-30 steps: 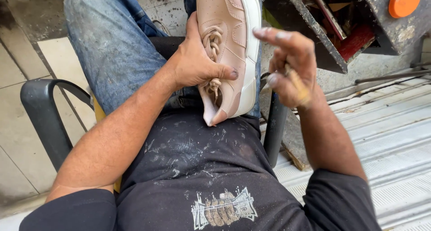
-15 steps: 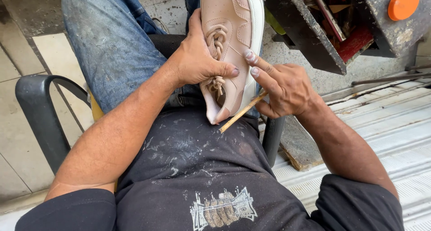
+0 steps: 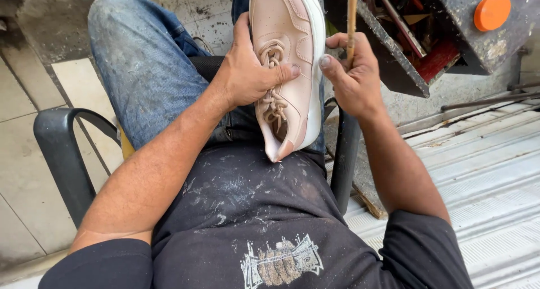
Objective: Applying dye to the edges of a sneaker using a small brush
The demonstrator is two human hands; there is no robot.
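The left hand (image 3: 247, 75) is clamped over a pink shoe (image 3: 287, 64), palm on the side of the upper, thumb laid across the laces (image 3: 274, 92) with its tip near the shoe's far side. The shoe rests on the person's lap, toe pointing away toward the top edge of the view, heel and tongue end down against the belly, sole edge turned toward the right hand. Its white sole (image 3: 318, 47) runs along that side.

The right hand (image 3: 351, 78) is closed around a thin wooden stick (image 3: 352, 19), fingers wrapped and thumb stretched toward the shoe; the thumb tip sits just beside the sole, and I cannot tell whether it touches. The stick stands nearly upright out of the fist and runs off the top edge of the view.

Under the shoe lie blue jeans (image 3: 140, 70), dusty and stained, and a dark shirt (image 3: 253, 210) smeared with pale marks. The person sits in a black chair (image 3: 62, 154), whose armrest curves at the left; another dark upright shows just below the right wrist. Behind the right hand stands a grimy box (image 3: 394, 58) with tools in it, and an orange disc (image 3: 492, 10) rests on its top near the upper right corner. Ribbed metal sheeting (image 3: 495, 171) covers the ground at right, pale tiles (image 3: 22, 154) at left.
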